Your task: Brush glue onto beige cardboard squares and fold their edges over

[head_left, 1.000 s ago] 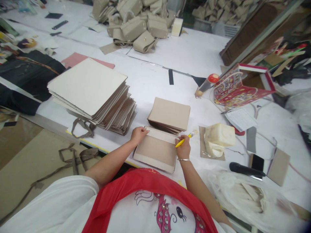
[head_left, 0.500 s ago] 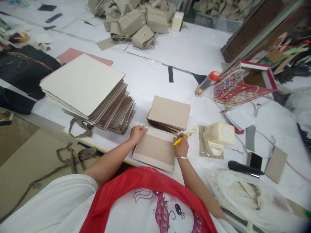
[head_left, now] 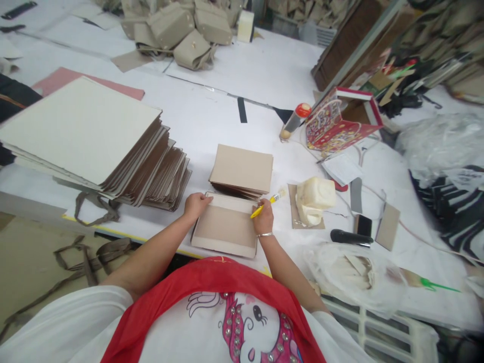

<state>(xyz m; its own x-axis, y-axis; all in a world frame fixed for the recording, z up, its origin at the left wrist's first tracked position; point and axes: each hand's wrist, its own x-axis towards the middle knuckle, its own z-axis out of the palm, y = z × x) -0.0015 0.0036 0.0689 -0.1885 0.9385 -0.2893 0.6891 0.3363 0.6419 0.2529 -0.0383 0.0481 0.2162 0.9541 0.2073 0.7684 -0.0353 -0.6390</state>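
A beige panel with pale folded edges lies at the table's front edge, below my chest. My left hand pinches its upper left corner between thumb and fingers. At the upper right corner, my right hand is closed around a yellow-handled brush, whose bristles point up and to the right. Fingers of that hand also rest by the panel's edge. Just beyond the panel sits a stack of smaller beige pieces. On the left stands a tall stack of large pale-topped panels.
A whitish plastic container stands on a card to the right. Farther back are a red-capped bottle and a red patterned paper bag. A plastic bag of scraps lies front right. Beige handbags are heaped at the back.
The view has turned to the right, so things on the table appear farther left. Both hands keep nearly the same place on the panel, and the brush is still in my right hand.
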